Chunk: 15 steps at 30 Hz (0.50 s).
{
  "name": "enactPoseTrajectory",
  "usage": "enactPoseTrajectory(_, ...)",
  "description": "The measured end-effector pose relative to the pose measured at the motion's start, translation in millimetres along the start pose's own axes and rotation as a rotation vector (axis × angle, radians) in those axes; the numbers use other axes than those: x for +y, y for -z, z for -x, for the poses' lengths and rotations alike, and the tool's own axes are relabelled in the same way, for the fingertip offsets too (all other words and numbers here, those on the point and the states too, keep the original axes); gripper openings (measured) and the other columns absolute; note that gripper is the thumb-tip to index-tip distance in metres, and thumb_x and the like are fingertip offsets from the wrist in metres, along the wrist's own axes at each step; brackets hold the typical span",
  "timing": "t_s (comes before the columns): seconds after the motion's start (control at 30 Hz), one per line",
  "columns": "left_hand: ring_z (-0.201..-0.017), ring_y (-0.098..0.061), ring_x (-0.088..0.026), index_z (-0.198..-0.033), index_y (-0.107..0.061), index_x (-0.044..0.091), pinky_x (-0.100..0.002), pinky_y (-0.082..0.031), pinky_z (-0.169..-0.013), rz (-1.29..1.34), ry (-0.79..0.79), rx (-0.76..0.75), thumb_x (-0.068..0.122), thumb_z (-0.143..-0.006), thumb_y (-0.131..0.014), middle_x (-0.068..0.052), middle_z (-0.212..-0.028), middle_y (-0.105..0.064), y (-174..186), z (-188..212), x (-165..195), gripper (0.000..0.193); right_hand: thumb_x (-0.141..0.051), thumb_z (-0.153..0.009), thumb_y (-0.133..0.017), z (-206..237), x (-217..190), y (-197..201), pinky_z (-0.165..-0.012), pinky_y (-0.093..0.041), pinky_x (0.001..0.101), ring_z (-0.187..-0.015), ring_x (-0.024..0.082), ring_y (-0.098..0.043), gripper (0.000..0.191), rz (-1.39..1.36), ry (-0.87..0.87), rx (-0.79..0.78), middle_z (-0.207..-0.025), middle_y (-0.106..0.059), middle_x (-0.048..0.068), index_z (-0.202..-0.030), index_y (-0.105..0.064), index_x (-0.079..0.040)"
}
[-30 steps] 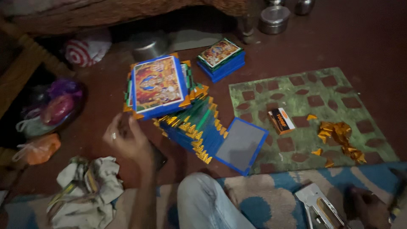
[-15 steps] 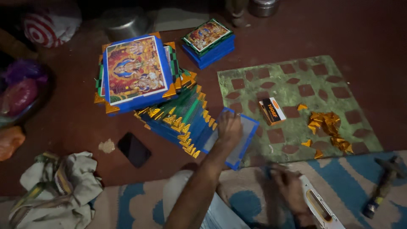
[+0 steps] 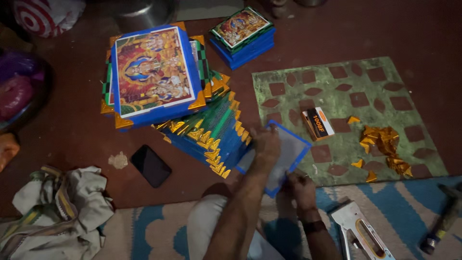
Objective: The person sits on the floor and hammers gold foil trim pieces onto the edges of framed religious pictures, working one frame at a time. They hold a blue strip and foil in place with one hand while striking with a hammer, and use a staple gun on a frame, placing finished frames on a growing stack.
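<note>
Left hand (image 3: 266, 143): fingers pressing flat on the blue-edged frame (image 3: 284, 153), hiding its near-left corner.
Right hand (image 3: 302, 188): fingers gripping the frame's near edge; fingertips are hard to make out.

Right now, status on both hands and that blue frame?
Left hand flat on blue-edged frame. Right hand grips its near edge. Frame lies half on green mat, against fanned frame stack. Staple gun idle nearby.

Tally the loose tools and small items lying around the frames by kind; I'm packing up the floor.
Staple gun: 1
Hammer: 1
Phone: 1
Small orange and black box: 1
Heap of gold foil scraps: 1
Total: 5
</note>
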<state>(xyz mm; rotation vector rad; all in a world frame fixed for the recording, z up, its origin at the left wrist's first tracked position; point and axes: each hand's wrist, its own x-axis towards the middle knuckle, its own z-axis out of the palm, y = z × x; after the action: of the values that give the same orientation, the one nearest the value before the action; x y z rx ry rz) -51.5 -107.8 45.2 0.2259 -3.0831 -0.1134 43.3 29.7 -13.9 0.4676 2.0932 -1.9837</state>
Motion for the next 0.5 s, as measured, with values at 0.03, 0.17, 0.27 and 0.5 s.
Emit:
enactPoseTrajectory(0.03, -0.105, -0.070, -0.037, -0.138, -0.059, 0.004, -0.064, -0.039, -0.101, 0.008, -0.018, 0.020, 0.028, -0.086, -0.066, -0.018, -0.106, -0.075, -3, 1, 3, 0.058, -0.028, -0.089, -0.075, -2, 0, 3, -0.066, -0.055, 0.0359, -0.075, 0.019, -0.068, 0.033, -0.085, -0.114, -0.031, -0.086, -0.075, 0.009, -0.102, -0.076, 0.002)
enactPoseTrajectory(0.17, -0.112, -0.068, -0.039, -0.126, -0.064, 0.006, -0.053, -0.050, -0.098, 0.467, -0.130, -0.085, 0.035, -0.086, -0.070, -0.019, -0.120, -0.071, -12, 2, 16, 0.051, -0.037, -0.092, -0.073, -4, 4, 23, -0.056, -0.050, 0.0344, -0.061, 0.018, -0.061, 0.041, -0.086, -0.203, 0.022, -0.075, -0.067, 0.009, -0.100, -0.073, 0.003)
enactPoseTrajectory(0.27, -0.114, -0.067, -0.040, -0.125, -0.067, 0.008, -0.052, -0.049, -0.100, 0.488, -0.193, -0.262, 0.040, -0.092, -0.068, -0.020, -0.121, -0.071, -15, 5, 30, 0.046, -0.038, -0.094, -0.073, -1, 9, 44, -0.053, -0.047, 0.0335, -0.059, 0.016, -0.058, 0.043, -0.113, -0.122, 0.126, -0.074, -0.064, 0.007, -0.101, -0.070, 0.005)
enactPoseTrajectory(0.5, -0.118, -0.067, -0.038, -0.128, -0.064, 0.006, -0.049, -0.050, -0.101, 0.687, -0.604, -0.295, 0.048, -0.092, -0.068, -0.020, -0.126, -0.070, -19, 15, 64, 0.055, -0.028, -0.090, -0.069, 14, 18, 91, -0.053, -0.050, 0.0292, -0.060, 0.015, -0.062, 0.028, -0.344, -0.091, 0.249, -0.079, -0.068, 0.005, -0.105, -0.070, -0.004)
